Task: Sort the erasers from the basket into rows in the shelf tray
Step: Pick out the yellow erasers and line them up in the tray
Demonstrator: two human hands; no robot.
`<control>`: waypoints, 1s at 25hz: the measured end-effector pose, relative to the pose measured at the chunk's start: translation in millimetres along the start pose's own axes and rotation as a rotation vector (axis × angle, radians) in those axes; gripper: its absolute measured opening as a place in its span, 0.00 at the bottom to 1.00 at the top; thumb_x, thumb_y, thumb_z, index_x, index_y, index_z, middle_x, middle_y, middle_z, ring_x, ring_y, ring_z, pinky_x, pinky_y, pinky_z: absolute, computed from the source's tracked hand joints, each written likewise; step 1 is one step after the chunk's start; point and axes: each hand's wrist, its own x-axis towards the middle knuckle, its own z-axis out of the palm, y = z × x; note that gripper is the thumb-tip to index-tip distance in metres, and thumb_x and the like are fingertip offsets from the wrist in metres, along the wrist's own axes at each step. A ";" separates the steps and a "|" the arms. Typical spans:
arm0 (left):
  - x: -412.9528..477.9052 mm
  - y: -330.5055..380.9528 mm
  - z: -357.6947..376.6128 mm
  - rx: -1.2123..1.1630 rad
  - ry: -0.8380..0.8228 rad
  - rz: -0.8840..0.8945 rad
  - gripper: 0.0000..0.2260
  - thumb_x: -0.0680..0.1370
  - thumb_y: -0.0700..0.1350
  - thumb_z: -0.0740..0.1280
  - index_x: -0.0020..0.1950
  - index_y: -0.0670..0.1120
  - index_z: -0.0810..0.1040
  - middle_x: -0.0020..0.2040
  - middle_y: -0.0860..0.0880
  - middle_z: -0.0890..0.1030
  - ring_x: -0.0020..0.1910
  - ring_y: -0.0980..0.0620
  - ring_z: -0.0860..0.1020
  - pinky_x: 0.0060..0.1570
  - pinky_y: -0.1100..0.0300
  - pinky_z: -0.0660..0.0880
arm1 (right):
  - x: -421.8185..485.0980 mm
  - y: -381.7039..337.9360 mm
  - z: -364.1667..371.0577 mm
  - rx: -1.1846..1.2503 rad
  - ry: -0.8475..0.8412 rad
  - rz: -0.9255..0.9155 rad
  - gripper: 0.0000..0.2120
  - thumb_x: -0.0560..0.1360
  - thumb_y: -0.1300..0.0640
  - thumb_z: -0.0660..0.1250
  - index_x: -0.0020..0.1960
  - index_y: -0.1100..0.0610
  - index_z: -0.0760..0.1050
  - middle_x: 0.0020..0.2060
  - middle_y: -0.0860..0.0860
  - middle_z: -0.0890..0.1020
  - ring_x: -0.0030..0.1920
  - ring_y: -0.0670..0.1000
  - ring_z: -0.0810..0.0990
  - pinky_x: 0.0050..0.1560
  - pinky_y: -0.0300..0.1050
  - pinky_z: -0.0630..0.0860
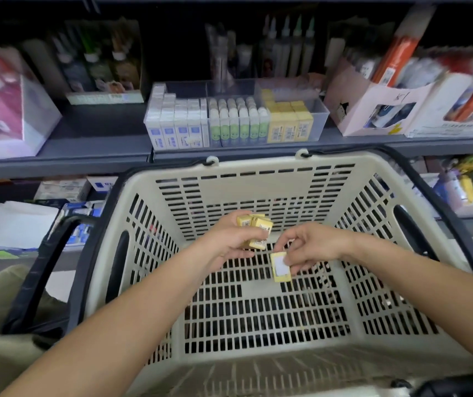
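Note:
Both my hands are inside the beige slotted basket (258,184). My left hand (229,242) grips a bundle of yellow erasers (255,224), several of them stacked in the fingers. My right hand (312,247) pinches a single yellow eraser (281,267) with a white face, just right of the left hand. The basket floor shows no other erasers. On the shelf above, the clear shelf tray (319,110) holds rows of white and blue erasers (176,124), green and white erasers (238,121) and yellow erasers (289,121).
The basket's black handles (46,267) hang down at both sides. A pink box (6,104) stands left of the tray, and cardboard boxes of stationery (378,104) stand right of it. Bottles and tubes line the back of the shelf. A lower shelf holds more packets.

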 end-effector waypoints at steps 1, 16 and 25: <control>-1.9 9.1 -1.7 0.011 -0.005 0.043 0.19 0.70 0.37 0.73 0.58 0.51 0.75 0.47 0.49 0.82 0.42 0.53 0.81 0.37 0.60 0.77 | -1.5 -5.1 -7.1 0.058 0.025 -0.047 0.10 0.73 0.63 0.69 0.52 0.53 0.76 0.39 0.52 0.85 0.38 0.46 0.83 0.39 0.36 0.79; 29.2 150.1 -15.4 0.057 0.139 0.477 0.17 0.71 0.38 0.72 0.54 0.54 0.76 0.46 0.50 0.81 0.43 0.53 0.80 0.36 0.60 0.78 | -17.3 -100.5 -126.5 0.192 0.471 -0.643 0.14 0.72 0.72 0.65 0.46 0.54 0.77 0.38 0.51 0.81 0.36 0.48 0.81 0.38 0.37 0.77; 60.4 153.3 -16.3 0.061 0.112 0.497 0.19 0.71 0.36 0.72 0.55 0.54 0.75 0.49 0.50 0.81 0.41 0.56 0.82 0.36 0.63 0.78 | 18.8 -107.9 -155.5 0.274 0.478 -0.659 0.13 0.66 0.63 0.73 0.49 0.52 0.78 0.43 0.49 0.85 0.44 0.47 0.83 0.46 0.36 0.79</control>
